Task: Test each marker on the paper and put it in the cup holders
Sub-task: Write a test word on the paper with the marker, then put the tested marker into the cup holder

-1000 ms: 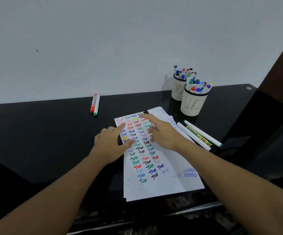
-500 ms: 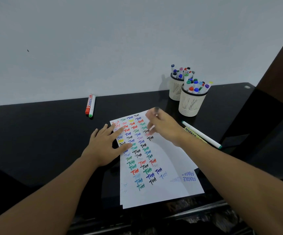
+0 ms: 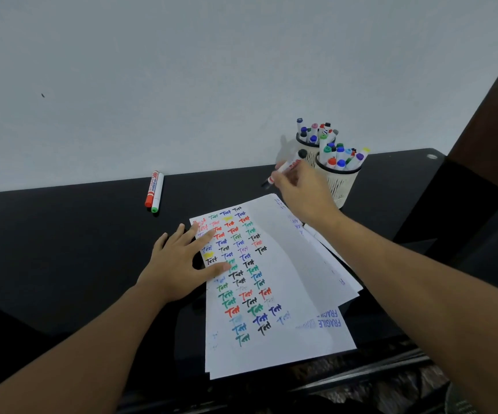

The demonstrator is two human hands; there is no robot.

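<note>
My right hand (image 3: pixel 301 189) holds a black-capped marker (image 3: pixel 285 168) in pinched fingers (image 3: pixel 280 177), just beside the near cup holder (image 3: pixel 339 180), while my left hand (image 3: pixel 182 261) lies flat with fingers spread on the paper (image 3: pixel 286 294), in front of that holder. To drop it in well, I should lift the marker above the holder's rim, aim for a gap between the crowded caps, and lower it without knocking the holder. The paper carries rows of "Test" in many colours and "FRAGILE" printed at its near edge; the marker's label is too blurred to read.

The surface (image 3: pixel 62 249) at lower left looks glossy black, smooth and faintly reflective. The paper (image 3: pixel 286 294) at center is matt white, and the cup holders (image 3: pixel 339 183) at right look like cream slotted plastic. The wall (image 3: pixel 152 70) is matt.
</note>
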